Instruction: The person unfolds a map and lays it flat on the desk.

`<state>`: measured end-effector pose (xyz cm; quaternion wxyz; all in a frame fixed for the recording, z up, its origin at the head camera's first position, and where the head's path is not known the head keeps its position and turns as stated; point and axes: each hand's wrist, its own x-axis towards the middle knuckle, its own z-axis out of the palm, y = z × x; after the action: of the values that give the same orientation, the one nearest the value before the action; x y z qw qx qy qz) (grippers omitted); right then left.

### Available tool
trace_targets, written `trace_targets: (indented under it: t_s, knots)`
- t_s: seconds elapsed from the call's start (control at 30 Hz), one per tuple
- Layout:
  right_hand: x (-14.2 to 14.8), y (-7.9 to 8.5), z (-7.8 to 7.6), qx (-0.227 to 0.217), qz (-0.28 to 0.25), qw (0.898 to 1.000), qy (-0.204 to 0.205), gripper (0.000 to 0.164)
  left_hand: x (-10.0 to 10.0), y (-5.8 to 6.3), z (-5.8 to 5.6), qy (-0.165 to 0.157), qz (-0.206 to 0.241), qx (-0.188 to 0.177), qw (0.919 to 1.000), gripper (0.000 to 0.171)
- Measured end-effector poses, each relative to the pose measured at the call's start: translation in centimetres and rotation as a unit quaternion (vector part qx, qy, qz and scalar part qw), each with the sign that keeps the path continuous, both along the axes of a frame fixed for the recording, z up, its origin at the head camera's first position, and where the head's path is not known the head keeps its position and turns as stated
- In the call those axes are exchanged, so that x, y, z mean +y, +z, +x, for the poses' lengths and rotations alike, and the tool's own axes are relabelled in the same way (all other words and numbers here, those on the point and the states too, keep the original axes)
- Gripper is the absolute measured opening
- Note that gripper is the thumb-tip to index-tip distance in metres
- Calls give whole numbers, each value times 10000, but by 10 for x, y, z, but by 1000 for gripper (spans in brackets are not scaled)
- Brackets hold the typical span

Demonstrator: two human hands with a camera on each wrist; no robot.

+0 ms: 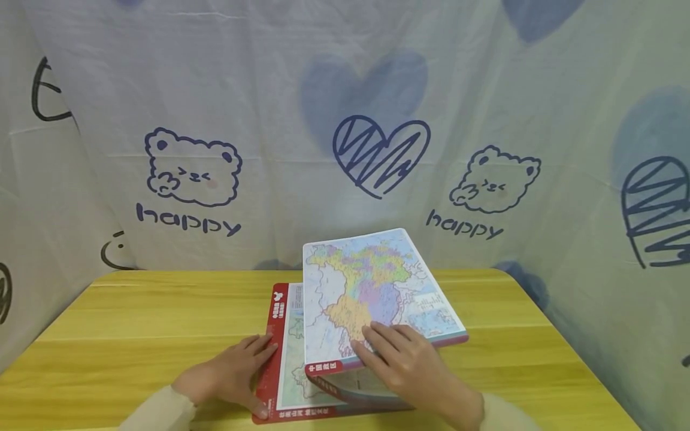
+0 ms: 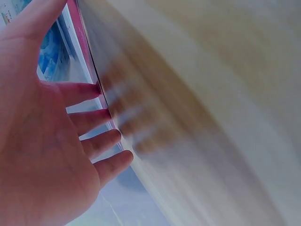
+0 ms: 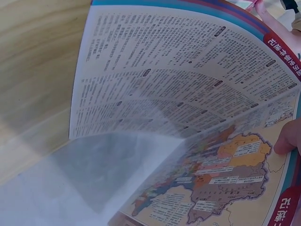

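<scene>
A colourful map sheet (image 1: 329,287) with a white border is raised at a tilt above a red-edged map (image 1: 273,359) on the table. My right hand (image 1: 406,368) pinches the raised sheet near its lower edge, fingers on top. In the right wrist view the thumb (image 3: 288,137) presses its underside, which carries another map (image 3: 235,174). A curved page of printed text (image 3: 155,66) shows beyond it. My left hand (image 1: 232,368) rests at the red-edged map's left border; in the left wrist view, its extended fingers (image 2: 106,167) touch that edge.
A yellow wood-grain table (image 1: 162,317) bears the maps. Behind it and at both sides hangs a pale curtain (image 1: 280,120) printed with hearts, bears and the word happy.
</scene>
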<state>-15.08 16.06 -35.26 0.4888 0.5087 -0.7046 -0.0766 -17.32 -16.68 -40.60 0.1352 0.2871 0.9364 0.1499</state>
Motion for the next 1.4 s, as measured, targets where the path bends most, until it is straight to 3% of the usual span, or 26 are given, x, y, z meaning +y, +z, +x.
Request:
trace_targets:
  t_s: [0.27,0.63,0.93,1.4]
  knots:
    - [5,6,2,-195,-70,9997,-93,39,-6,1,-1,33,-18,-100,9999,112]
    - [11,14,1,-17,-322,9995,41,35,-15,0,-3,77,0,-175,9998,111]
    - [19,20,4,-222,-199,9994,-162,40,-25,0,-4,161,35,-329,9993,109]
    - [31,28,5,-415,-190,9987,-216,39,-37,-4,-5,167,23,-277,9995,112]
